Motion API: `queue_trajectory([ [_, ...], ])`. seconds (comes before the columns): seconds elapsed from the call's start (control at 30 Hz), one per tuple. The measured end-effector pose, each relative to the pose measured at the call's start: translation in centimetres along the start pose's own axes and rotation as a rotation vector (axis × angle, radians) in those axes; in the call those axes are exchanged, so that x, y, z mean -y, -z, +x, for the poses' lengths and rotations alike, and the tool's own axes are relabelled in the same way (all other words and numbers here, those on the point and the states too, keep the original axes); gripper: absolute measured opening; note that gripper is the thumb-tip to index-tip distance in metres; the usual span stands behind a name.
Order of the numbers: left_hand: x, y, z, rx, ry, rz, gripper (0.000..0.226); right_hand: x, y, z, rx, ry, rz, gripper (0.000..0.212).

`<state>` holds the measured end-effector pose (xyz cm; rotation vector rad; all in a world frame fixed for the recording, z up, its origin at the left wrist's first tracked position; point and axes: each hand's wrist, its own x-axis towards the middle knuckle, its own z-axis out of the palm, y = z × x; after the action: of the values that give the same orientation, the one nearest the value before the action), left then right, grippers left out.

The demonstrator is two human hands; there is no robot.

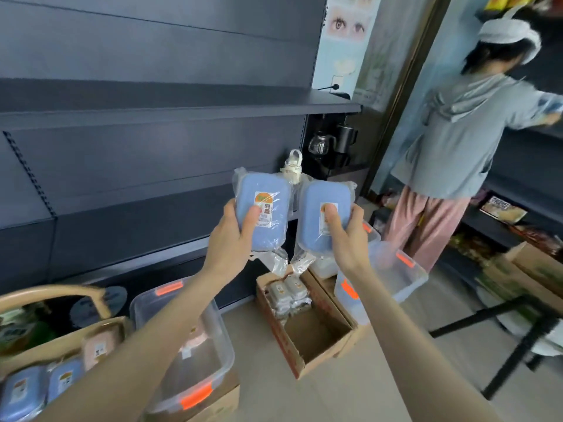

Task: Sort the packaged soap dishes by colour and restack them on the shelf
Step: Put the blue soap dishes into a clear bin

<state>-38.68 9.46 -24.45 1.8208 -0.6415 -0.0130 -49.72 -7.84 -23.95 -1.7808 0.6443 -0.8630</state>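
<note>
I hold two blue soap dishes in clear plastic wrap up in front of the dark shelf [170,112]. My left hand [233,239] grips the left blue dish [262,190], thumb on its label. My right hand [347,239] grips the right blue dish [316,229] the same way. More packaged dishes lie below: blue ones [36,391] and a pink one [97,348] in a cardboard box at the lower left, and pale ones [288,292] in an open cardboard box [304,339] on the floor.
Clear plastic bins with orange latches stand on the floor, one at the left [195,345] and one at the right [393,275]. A person in a grey hoodie [457,132] works at another shelf to the right. A black table frame [518,336] stands at the lower right.
</note>
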Motion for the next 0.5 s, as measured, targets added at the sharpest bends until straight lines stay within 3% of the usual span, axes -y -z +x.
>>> queue_trajectory([
  [0.17, -1.7, -8.2, 5.4, 0.087, -0.024, -0.084, 0.048, -2.6, 4.3, 6.4, -0.078, 0.002, -0.057, 0.043],
  [0.33, -3.5, -17.4, 9.3, 0.17, -0.021, -0.21, 0.036, -6.2, 10.4, 12.3, -0.185, -0.02, -0.155, 0.069],
  [0.5, -4.9, -27.2, 12.4, 0.187, 0.005, -0.283, 0.042, -10.8, 16.2, 18.8, -0.193, -0.069, -0.09, 0.05],
])
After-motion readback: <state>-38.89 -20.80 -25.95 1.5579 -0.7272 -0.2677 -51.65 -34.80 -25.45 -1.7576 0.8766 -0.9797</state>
